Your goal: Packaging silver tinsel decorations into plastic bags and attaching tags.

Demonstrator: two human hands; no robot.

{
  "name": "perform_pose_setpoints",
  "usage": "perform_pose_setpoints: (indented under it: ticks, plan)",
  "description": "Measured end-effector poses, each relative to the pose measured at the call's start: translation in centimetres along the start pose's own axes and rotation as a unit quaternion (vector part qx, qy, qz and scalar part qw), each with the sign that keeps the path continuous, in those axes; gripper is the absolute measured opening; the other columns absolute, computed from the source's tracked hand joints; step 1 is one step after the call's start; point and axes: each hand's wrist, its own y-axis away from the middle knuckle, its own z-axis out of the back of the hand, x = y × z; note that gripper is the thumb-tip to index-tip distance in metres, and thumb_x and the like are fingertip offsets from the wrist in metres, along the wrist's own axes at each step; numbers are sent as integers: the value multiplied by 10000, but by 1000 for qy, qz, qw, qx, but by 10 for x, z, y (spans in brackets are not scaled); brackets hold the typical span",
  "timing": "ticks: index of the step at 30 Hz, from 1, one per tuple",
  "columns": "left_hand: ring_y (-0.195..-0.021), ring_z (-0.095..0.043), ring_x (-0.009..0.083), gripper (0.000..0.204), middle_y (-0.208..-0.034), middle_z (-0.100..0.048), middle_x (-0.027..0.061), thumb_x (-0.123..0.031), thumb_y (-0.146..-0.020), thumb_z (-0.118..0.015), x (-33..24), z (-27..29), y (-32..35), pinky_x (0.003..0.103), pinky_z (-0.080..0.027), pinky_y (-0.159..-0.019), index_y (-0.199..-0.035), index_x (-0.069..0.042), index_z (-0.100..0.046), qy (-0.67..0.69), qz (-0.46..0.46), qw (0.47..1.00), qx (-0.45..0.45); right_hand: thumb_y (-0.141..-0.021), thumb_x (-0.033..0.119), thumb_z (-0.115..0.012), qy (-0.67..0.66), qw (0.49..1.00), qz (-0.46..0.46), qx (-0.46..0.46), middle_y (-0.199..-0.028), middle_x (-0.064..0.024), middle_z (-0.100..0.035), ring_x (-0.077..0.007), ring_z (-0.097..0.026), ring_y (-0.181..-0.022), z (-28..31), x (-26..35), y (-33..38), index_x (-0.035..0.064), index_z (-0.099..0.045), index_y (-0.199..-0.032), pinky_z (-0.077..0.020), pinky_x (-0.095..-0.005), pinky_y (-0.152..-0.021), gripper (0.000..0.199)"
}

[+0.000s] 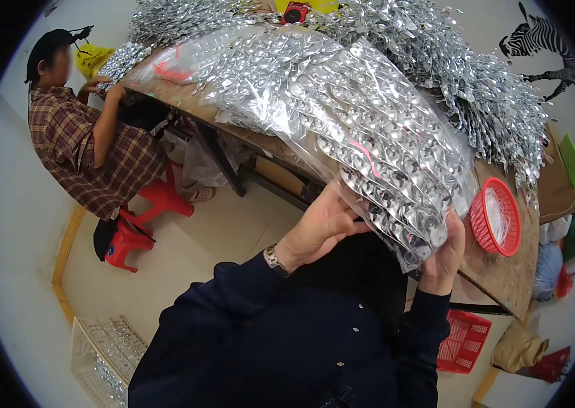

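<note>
Workshop floor, pale, with a long wooden counter (498, 272) running from upper left to right of frame. Top of counter is heaped with shiny silver metal pieces (478, 88), spilling toward the right edge.

Centre frame: clear plastic bag (315, 102) packed with the same silver stamped pieces, lying along the counter and overhanging its near edge toward the camera. Pink tie or mark visible inside the bag at mid-right.

Left hand (318, 228), centre frame, grip closed around the lower edge of the bag from underneath, fingers curled under the plastic, thumb on the near side. Wristwatch (272, 259) on that wrist, dark navy sleeve.

Right hand (445, 255), centre right, grip wrapped on the bag's lower right corner, fingers up against the plastic, pinching the end. Both hands hold the same bag end; bag's far end rests on the counter.

Red plastic basket (497, 216) sits on the counter just right of the bag, near the right hand. Second red basket (463, 340) on the floor below, lower right. White wire crate (100, 357) with small parts at lower left.

Upper left: another person in a plaid shirt (76, 149) seated on a red stool (158, 200), hands on silver pieces at the counter's far end. Second red stool (124, 245) lies beside. Yellow bag (93, 58) behind that person. Green item at far right edge, kind unclear.
</note>
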Motion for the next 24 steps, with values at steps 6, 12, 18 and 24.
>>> perform_pose_setpoints:
  ticks: [6, 12, 18, 24]
  plan:
    - [-1302, -407, 178, 799, -1414, -399, 76, -78, -860, -674, 18, -14, -18, 331, -344, -1078, -1480, -27, -173, -37, -148, 988, -12, -951, 180, -478, -50, 999, -2, -17, -1324, -173, -541, -290, -551, -1194, -17, -15, 9, -28, -411, -1369, -429, -439, -1036, 471]
    - [-1172, -519, 155, 659, -1290, -523, 62, -23, -846, -697, 25, -26, -16, 311, -409, -1016, -1396, -16, -336, -33, -146, 983, -107, -966, 205, -487, -22, 998, 19, -46, -1326, -156, -543, -270, -556, -1184, -48, -35, 25, -18, -418, -1365, -418, -423, -1041, 462]
    - [-1032, -625, 172, 497, -1173, -612, 100, 20, -844, -657, -22, -31, -18, 330, -526, -899, -1294, 8, -444, 53, -139, 977, -153, -997, 403, -453, -21, 995, -53, 81, -1430, -144, -454, -296, -462, -1303, -54, -31, 29, 47, -277, -1470, -395, -458, -1061, 617]
    - [-995, -642, 172, 438, -1100, -647, 100, -27, -838, -612, -82, 0, -1, 327, -530, -881, -1257, 30, -496, -91, -121, 973, -172, -989, 561, -341, -48, 972, -126, 194, -1455, -179, -398, -344, -442, -1310, -55, -33, 20, 0, -237, -1460, -423, -520, -1032, 740]
